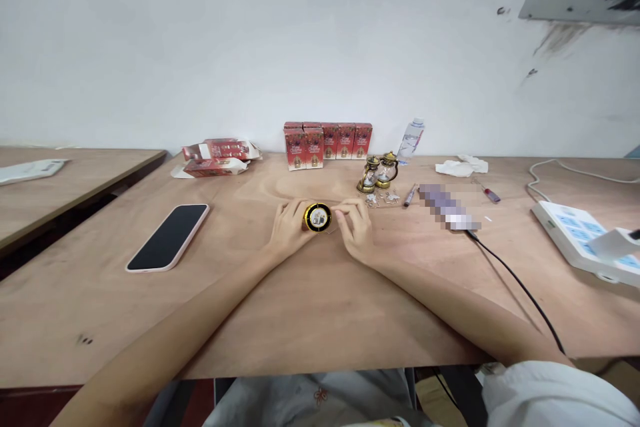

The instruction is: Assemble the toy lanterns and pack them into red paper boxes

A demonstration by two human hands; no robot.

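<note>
My left hand (290, 227) is closed around the side of a small lantern (318, 218), whose round black and gold underside faces me. Pale parts show in the middle of that underside. Just right of it, my right hand (356, 228) has its thumb and fingers bent together in a pinch; whatever they hold is too small to make out. A thin wire-like piece shows by the lantern's lower right edge. Beyond my right hand stand two bronze-coloured lanterns (384, 173) with clear globes. Small loose metal and white pieces (383, 199) lie in front of them.
Several red boxes (314, 149) stand near the wall, with opened boxes (217, 159) to their left. A phone (169, 238) lies at left. Toward the right are a bottle (412, 141), a pen-like tool (410, 196), tissues (455, 167), a screwdriver (492, 195), a cable (520, 287) and a power strip (583, 233).
</note>
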